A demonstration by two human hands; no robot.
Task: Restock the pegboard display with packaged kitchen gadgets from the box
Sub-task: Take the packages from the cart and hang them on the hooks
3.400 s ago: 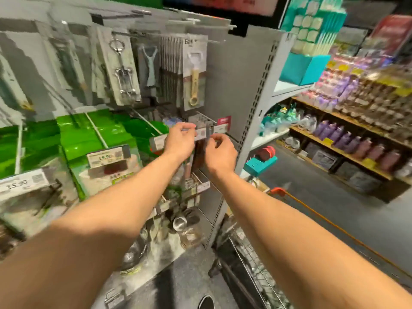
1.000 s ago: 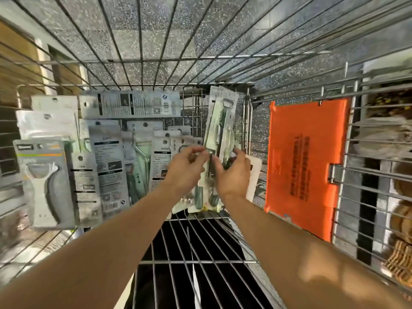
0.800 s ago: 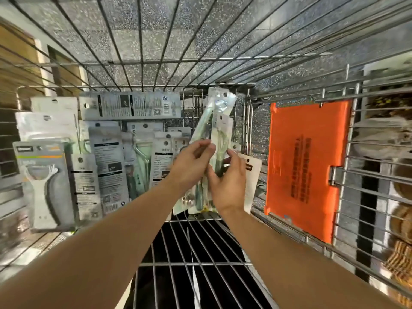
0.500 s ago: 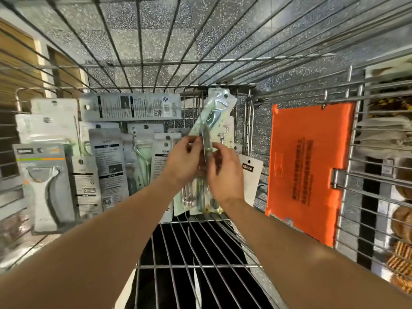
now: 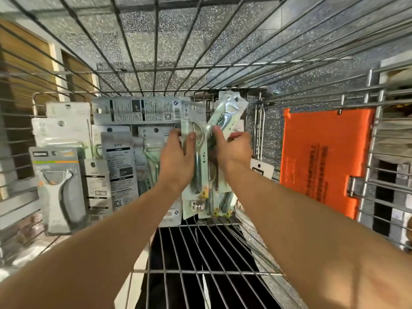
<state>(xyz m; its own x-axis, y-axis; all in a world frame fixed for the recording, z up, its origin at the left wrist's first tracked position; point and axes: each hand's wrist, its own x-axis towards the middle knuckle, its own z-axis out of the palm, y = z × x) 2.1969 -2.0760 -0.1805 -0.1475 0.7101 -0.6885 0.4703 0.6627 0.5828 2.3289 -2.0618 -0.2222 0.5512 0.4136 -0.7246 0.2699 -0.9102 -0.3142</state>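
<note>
left hand (image 5: 178,157): clamped on upright pack (image 5: 190,114)
right hand (image 5: 231,150): gripping tilted pack (image 5: 231,108)
packs: inside cart (image 5: 200,272), far end
step: pull apart cleanly, hold by edges, no bending

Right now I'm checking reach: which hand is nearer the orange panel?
Right. The right hand is left of the orange panel, not touching; the left hand is farther left.

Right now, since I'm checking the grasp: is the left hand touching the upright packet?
Touching. The head view shows the left hand gripping the upright packet, its thumb lying across the clear front.
</note>
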